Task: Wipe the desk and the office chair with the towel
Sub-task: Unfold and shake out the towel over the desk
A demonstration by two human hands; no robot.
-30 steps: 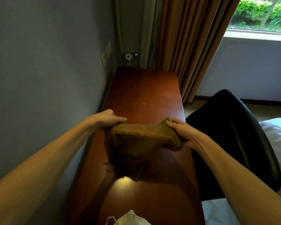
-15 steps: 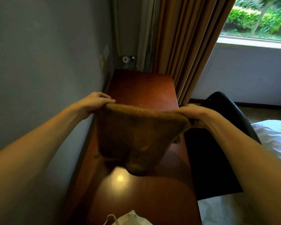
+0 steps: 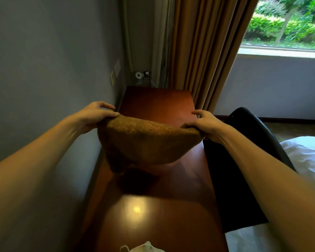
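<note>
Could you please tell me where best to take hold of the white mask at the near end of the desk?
Probably by its ear loop, pinched from above on the left: the thin loop lies clear of the mask body, flat on the desk.

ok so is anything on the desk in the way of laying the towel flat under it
Nothing visible. The left hand and the right hand hold the towel over a bare stretch of desk. The only item on it is a white mask at the near edge, clear of the towel.
</note>
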